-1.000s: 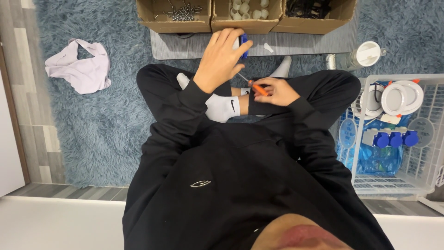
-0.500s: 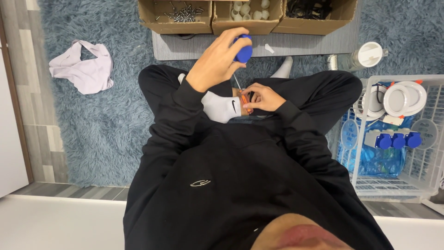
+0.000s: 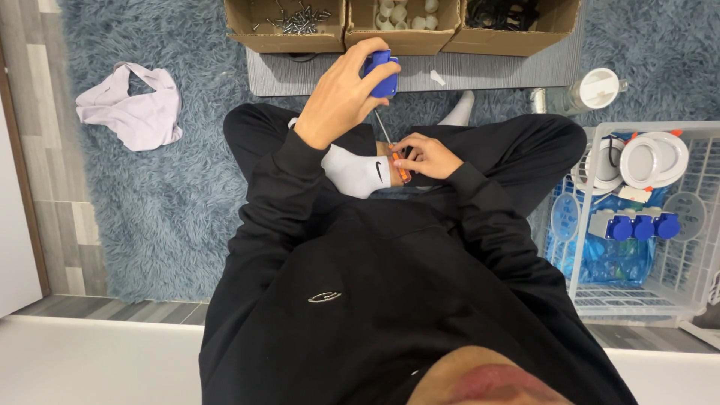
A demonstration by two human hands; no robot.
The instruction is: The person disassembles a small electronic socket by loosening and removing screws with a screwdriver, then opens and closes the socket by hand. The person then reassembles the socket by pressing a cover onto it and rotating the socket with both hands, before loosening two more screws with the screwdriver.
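Blue-handled screwdriver stands upright in my left hand, fingers clamped round its grip, its shaft running down to a small orange part. My right hand pinches that part in my lap, beside my white sock. Cardboard boxes sit ahead on the blue rug.
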